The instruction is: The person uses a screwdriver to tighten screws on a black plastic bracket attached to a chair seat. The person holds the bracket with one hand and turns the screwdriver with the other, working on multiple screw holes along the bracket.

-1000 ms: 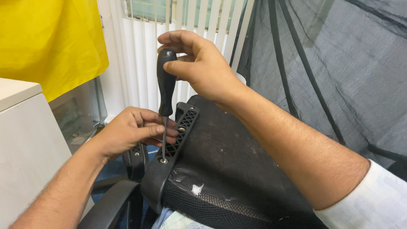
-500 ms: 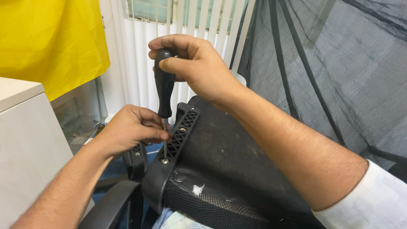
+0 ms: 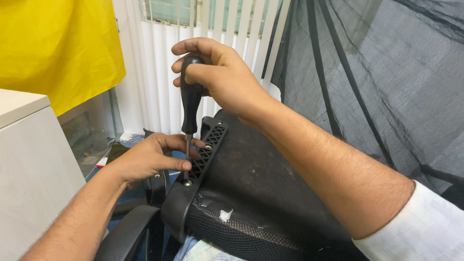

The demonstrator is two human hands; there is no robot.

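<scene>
Driving screw (image 3: pixel 186 183) at front edge of black plastic chair bracket (image 3: pixel 193 183): right hand (image 3: pixel 220 72) clenched around black-handled screwdriver (image 3: pixel 191 104), left hand (image 3: pixel 145 162) pinching shaft. Needing steady downward pressure, probably.

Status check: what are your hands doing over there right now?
Right hand grips black-handled screwdriver, tip on screw. Left hand steadies its shaft beside black plastic lattice bracket. Nothing blocking.
</scene>
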